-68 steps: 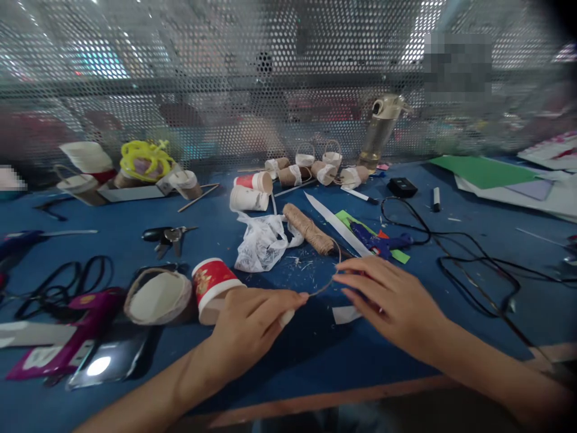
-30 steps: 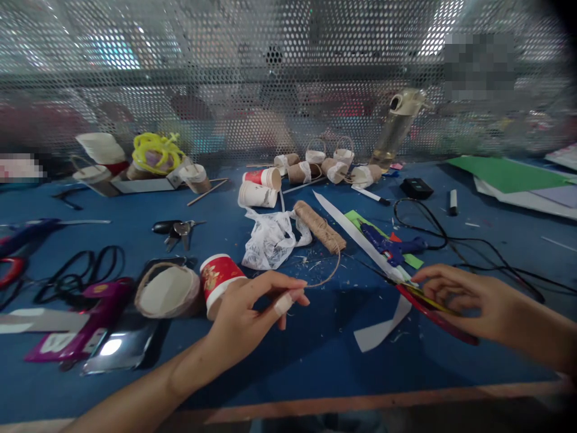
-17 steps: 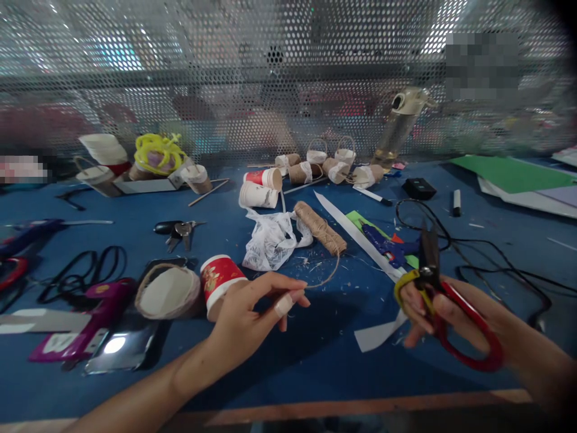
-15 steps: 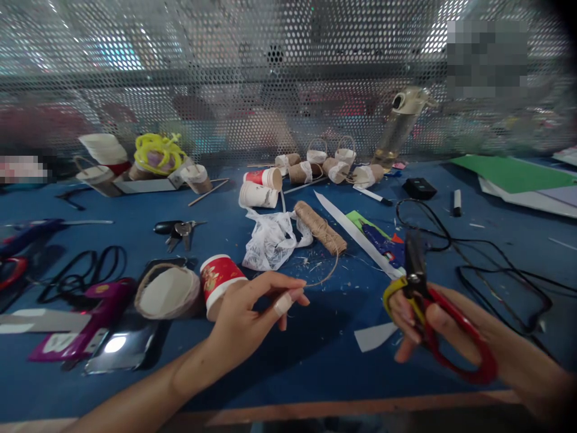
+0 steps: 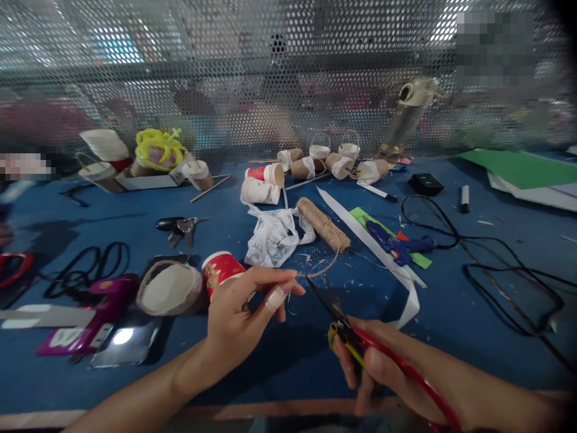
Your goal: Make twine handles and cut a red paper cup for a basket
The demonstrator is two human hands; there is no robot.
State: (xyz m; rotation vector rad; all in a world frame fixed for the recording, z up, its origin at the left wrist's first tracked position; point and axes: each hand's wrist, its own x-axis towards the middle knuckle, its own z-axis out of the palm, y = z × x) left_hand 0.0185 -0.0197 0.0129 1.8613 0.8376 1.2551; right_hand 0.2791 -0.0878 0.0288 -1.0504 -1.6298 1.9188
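Head view: nearest, red-handled scissors (image 5: 360,346) are gripped in the right hand (image 5: 387,376), the blades parted and aimed at the jute twine (image 5: 322,270). Just left, the strand's end is pinched between thumb and fingertips of the left hand (image 5: 241,316), beside a red paper cup (image 5: 220,272). Farther off, the twine spool (image 5: 322,224) lies by a white plastic bag (image 5: 270,237). Cutting appears to be in hand; next, the blades probably need closing squarely across the taut strand.
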